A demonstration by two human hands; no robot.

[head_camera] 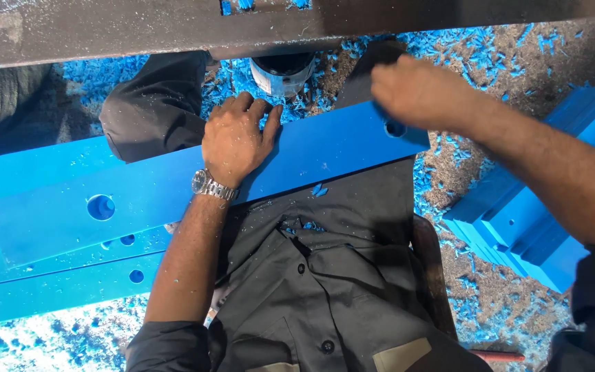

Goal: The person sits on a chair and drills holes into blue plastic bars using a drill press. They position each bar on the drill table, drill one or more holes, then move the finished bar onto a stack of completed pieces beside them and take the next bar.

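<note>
A long blue plastic bar (173,196) is laid across the lap, over similar blue bars (49,282) stacked at the left. The left hand (235,141) is pressed flat on the bar's upper edge — fingers spread, nothing gripped. The right hand (418,93) is blurred at the bar's right end near a drilled hole (394,129); its grip cannot be determined. Blue shavings (490,62) are scattered over the floor.

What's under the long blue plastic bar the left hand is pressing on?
Under the long blue plastic bar: the person's dark-trousered lap and more stacked blue bars. The left hand lies flat on top. The floor directly beneath is hidden.
</note>
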